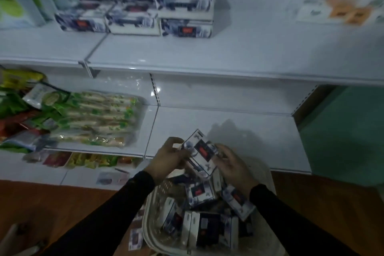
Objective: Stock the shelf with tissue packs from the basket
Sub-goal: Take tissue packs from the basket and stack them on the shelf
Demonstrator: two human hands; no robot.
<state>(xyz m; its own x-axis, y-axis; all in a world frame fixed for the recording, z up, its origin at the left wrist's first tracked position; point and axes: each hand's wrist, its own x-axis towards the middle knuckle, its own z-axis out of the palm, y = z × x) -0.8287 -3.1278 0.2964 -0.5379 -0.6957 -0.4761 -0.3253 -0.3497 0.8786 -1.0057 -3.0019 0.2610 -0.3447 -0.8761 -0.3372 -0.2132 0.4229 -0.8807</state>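
Your left hand (170, 155) and right hand (230, 164) hold one tissue pack (200, 151) between them, just above the far end of the basket (153, 210). The left fingers curl round the pack's left edge; the right fingers wrap its right side. Gripping it from both sides likely keeps the tilted pack steady while you lift it clear and turn it for the shelf.

The held pack is a small flat box, white with dark blue-grey print and a dark label with a red mark in the middle. It sits at an angle, one corner pointing away from you.

Below your hands, the pale lattice basket stands on the brown floor and holds many more packs (200, 192) of the same design, jumbled at all angles. So much stocking probably remains.

Just beyond your hands is the lower shelf (249, 131), white and bare on its right part. To the left on it lie green and white packaged goods (93, 118). Farther away, on the upper shelf (187, 54), matching stacked packs (143, 6) sit in neat rows, likely the pattern to follow.
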